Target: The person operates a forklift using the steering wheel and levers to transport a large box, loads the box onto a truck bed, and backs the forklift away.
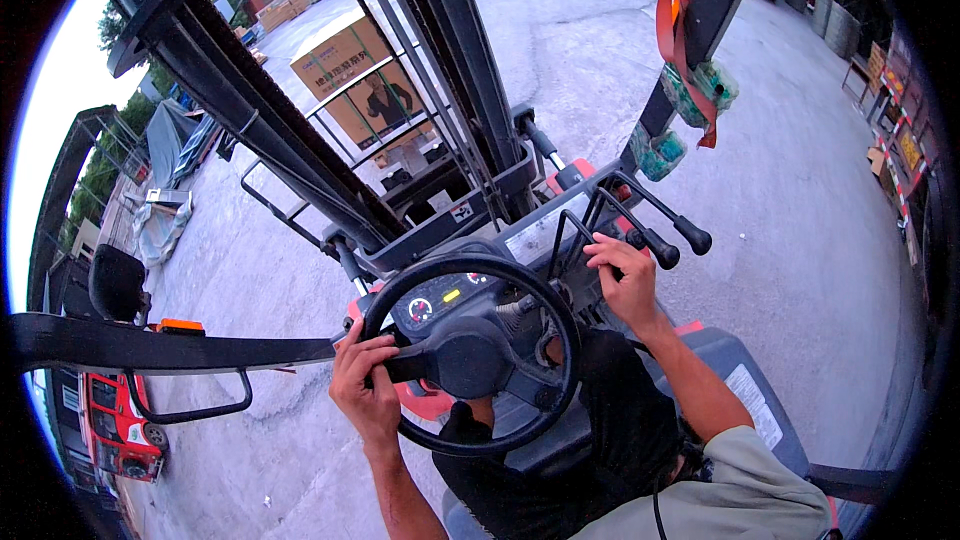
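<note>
My left hand (pixel 365 385) is closed on the left side of the black steering wheel (pixel 474 450) of a forklift. My right hand (pixel 625 280) is beside the control levers (pixel 690 232), its fingers apart and loosely bent, fingertips at or touching the lever nearest the wheel; exact contact is unclear. A dashboard (pixel 447 290) with gauges shows through the wheel. Ahead, between the mast rails (pixel 479 90), a cardboard box (pixel 336 60) stands behind the load guard. My legs (pixel 615 410) are below the wheel.
A red strap (pixel 668 25) hangs from the right post. A red vehicle (pixel 120 425) stands at lower left. Covered materials (pixel 175 155) line the left. Racks, drums (pixel 838 25) and boxes line the right edge. Pale concrete ground (pixel 780 190) surrounds the forklift.
</note>
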